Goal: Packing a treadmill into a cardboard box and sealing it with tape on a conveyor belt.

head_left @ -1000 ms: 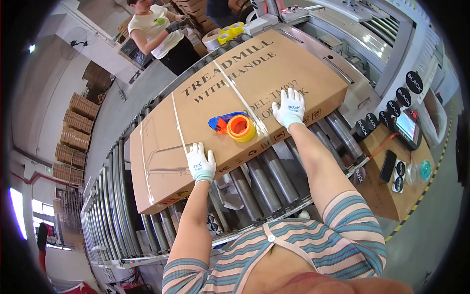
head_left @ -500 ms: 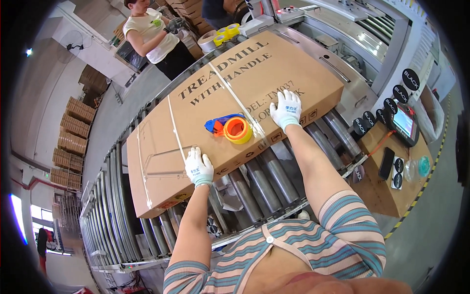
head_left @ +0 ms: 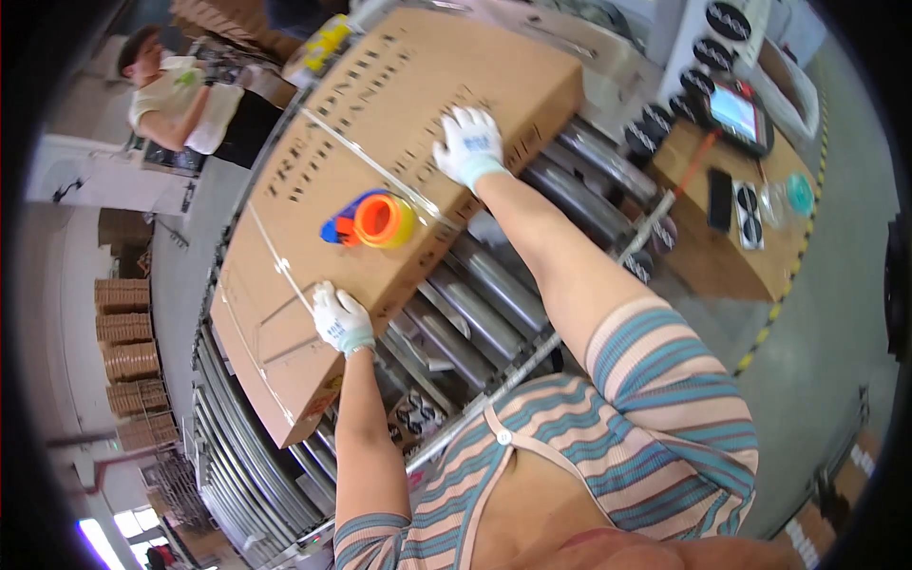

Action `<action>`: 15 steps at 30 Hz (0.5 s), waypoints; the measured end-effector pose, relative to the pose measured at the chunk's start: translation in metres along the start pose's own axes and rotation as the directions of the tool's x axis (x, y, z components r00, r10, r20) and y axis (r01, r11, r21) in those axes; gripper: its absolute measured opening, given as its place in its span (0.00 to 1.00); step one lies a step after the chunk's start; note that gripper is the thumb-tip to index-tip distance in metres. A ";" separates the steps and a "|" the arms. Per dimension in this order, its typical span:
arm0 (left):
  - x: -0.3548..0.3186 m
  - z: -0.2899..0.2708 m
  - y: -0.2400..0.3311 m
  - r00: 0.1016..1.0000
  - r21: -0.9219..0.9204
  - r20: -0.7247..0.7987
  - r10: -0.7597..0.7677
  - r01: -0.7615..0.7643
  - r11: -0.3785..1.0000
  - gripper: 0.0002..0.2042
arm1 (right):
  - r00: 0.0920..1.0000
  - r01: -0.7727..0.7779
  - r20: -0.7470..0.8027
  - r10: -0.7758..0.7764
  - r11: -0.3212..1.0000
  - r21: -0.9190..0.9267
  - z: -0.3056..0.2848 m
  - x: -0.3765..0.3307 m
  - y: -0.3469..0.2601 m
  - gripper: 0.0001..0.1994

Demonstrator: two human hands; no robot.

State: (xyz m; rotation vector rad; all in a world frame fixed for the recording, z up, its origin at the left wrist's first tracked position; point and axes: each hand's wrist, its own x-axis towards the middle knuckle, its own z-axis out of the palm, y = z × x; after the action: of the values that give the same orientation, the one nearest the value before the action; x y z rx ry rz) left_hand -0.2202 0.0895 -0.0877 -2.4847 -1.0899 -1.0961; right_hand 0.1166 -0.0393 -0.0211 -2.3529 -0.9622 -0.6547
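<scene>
A long cardboard box (head_left: 380, 190) lies flat on the steel rollers (head_left: 494, 294) of a conveyor, its long axis running from the lower left of the view up to the upper right, so one short end points toward the lower left and the other toward the upper right. Clear tape strips cross its top face, one across its width near the left hand and another running diagonally past the middle. The left hand (head_left: 340, 319), in a white glove, rests on the near long edge of the box with fingers curled over the top, seemingly pressing down rather than pinching anything. The right hand (head_left: 470, 142), also gloved, lies flat on the top face farther toward the upper-right end, fingers spread and palm down. Between the two hands an orange and blue tape dispenser (head_left: 372, 218) sits on the box top, touched by neither. To the right a small table (head_left: 722, 256) holds a phone and a screen. Another person (head_left: 185, 95) stands beyond the far side of the conveyor.
</scene>
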 end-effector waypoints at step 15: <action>0.012 0.020 -0.002 0.999 -0.030 0.042 -0.005 0.006 1.000 0.17 | 0.868 -0.036 0.444 -0.221 0.864 0.501 -0.086 -0.034 0.068 0.19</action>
State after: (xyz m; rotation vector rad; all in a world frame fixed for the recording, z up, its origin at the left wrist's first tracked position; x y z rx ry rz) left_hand -0.2054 0.1063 -0.0932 -2.5400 -1.0998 -1.0744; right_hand 0.1246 -0.1512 0.0047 -2.0270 -1.2882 0.1845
